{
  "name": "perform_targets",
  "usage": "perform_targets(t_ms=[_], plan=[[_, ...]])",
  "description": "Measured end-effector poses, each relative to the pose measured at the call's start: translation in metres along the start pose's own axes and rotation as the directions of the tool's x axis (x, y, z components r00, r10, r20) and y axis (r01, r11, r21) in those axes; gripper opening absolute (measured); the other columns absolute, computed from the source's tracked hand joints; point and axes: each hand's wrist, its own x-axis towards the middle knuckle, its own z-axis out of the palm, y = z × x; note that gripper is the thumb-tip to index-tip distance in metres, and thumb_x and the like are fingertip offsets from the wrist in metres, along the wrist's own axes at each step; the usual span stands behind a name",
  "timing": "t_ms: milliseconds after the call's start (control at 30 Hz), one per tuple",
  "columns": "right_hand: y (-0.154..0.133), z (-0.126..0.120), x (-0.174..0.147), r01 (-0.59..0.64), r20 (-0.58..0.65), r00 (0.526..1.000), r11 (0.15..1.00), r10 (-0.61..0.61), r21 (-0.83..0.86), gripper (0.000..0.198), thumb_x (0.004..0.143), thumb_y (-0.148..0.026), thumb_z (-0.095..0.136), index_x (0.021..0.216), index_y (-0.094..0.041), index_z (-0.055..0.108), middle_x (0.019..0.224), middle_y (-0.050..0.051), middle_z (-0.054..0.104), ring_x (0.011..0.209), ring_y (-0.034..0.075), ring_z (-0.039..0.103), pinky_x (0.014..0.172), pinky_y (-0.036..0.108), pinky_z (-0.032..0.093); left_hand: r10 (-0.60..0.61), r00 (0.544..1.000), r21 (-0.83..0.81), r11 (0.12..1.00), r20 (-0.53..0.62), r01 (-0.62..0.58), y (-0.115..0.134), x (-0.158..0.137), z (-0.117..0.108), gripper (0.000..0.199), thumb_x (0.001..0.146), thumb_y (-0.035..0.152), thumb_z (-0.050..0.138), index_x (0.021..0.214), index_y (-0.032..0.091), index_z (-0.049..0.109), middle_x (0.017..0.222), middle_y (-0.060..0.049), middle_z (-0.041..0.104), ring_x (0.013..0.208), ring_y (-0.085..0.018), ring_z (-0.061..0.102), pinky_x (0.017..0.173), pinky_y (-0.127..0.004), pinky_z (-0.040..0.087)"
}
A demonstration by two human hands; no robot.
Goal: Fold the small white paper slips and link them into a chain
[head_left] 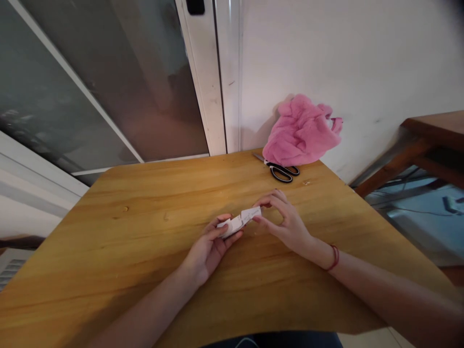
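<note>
Both of my hands meet over the middle of the wooden table around a small white carton (236, 224) with faint printing on it. One end of the carton lies between the thumb and fingers of my left hand (212, 244). At its other end, a raised white flap or section (251, 213) stands at an angle to the rest. My right hand (281, 217) pinches that section between thumb and fingertips. What is inside the carton, if anything, cannot be made out.
A pink fluffy cloth (302, 133) lies at the table's far right corner against the wall. Black-handled scissors (281, 171) stick out from under it. The wooden table (145, 251) touches a sliding glass door (145, 87) at the back. Another wooden table (435, 128) stands at right.
</note>
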Motion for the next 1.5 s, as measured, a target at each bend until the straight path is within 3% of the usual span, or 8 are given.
perform_targets(t_ms=[133,300,500,700,933,1133,1367,1500], plan=[[-0.002,0.007,-0.002,-0.011,-0.034,0.999,1.0,0.012,0.027,0.019,0.082,-0.035,0.058,0.094,-0.021,0.057,0.089,0.005,0.055,0.086,0.02,0.05,0.077,0.035,0.044,-0.04,0.996,-0.025,0.999,0.077,0.042,-0.002,-0.003,0.005,0.015,0.079,0.012,0.056,0.093,0.012,0.061,0.103,-0.01,0.065,0.095,-0.02,0.062,0.088,-0.036,0.049],[-0.007,0.02,-0.005,0.041,0.136,0.99,0.999,-0.037,-0.024,0.027,0.077,-0.038,0.064,0.098,-0.023,0.059,0.096,0.006,0.054,0.095,0.021,0.047,0.085,0.037,0.041,-0.086,0.986,-0.056,0.994,0.144,0.095,-0.006,-0.005,0.009,0.023,0.086,0.03,0.049,0.095,0.013,0.062,0.099,-0.008,0.064,0.083,-0.017,0.062,0.084,-0.036,0.05],[0.007,0.004,0.003,0.021,0.214,0.977,0.999,-0.013,-0.033,0.024,0.083,-0.036,0.057,0.1,-0.02,0.056,0.095,0.005,0.056,0.094,0.018,0.048,0.085,0.034,0.041,-0.011,1.0,0.023,1.0,0.027,0.011,0.0,-0.003,0.005,0.02,0.076,0.004,0.057,0.094,0.013,0.06,0.101,-0.008,0.065,0.093,-0.018,0.062,0.086,-0.03,0.05],[0.036,-0.029,0.018,-0.054,0.532,0.836,0.985,0.136,-0.165,0.03,0.065,-0.042,0.073,0.082,-0.02,0.061,0.085,0.003,0.058,0.08,0.019,0.052,0.069,0.031,0.045,0.031,0.999,0.008,0.999,-0.03,-0.031,0.005,0.001,0.002,0.019,0.077,0.003,0.054,0.095,0.011,0.058,0.104,-0.011,0.064,0.095,-0.019,0.063,0.087,-0.029,0.051],[0.036,-0.032,0.02,-0.098,0.576,0.801,0.985,0.164,-0.145,0.027,0.067,-0.047,0.069,0.07,-0.021,0.066,0.081,0.002,0.057,0.078,0.018,0.053,0.068,0.03,0.042,0.042,0.999,0.017,0.999,-0.002,-0.042,0.005,0.0,0.001,0.021,0.077,0.003,0.053,0.095,0.012,0.059,0.1,-0.009,0.065,0.095,-0.018,0.062,0.087,-0.031,0.051],[0.009,-0.02,0.017,-0.316,0.409,0.884,0.935,0.227,0.163,0.026,0.072,-0.04,0.067,0.086,-0.019,0.064,0.077,0.0,0.06,0.067,0.013,0.052,0.061,0.025,0.041,0.016,0.997,0.021,1.0,0.082,-0.018,-0.004,-0.003,0.004,0.012,0.082,0.013,0.053,0.092,0.013,0.06,0.099,-0.008,0.064,0.094,-0.019,0.06,0.089,-0.037,0.048],[-0.007,0.002,0.005,-0.113,0.385,0.922,0.98,0.041,0.165,0.027,0.07,-0.035,0.072,0.091,-0.021,0.064,0.071,-0.001,0.061,0.074,0.014,0.053,0.066,0.025,0.041,-0.096,0.971,0.006,0.995,0.219,0.097,-0.015,-0.01,0.011,0.028,0.089,0.033,0.044,0.1,0.013,0.059,0.101,-0.01,0.063,0.089,-0.019,0.059,0.087,-0.038,0.046],[-0.002,0.004,0.004,-0.092,0.349,0.936,0.99,0.048,0.11,0.022,0.074,-0.036,0.068,0.089,-0.02,0.063,0.07,0.0,0.058,0.072,0.014,0.051,0.063,0.024,0.041,-0.113,0.976,0.096,0.991,0.188,0.096,-0.01,-0.012,0.014,0.02,0.083,0.022,0.055,0.101,0.014,0.058,0.1,-0.008,0.063,0.086,-0.016,0.06,0.086,-0.033,0.045]])
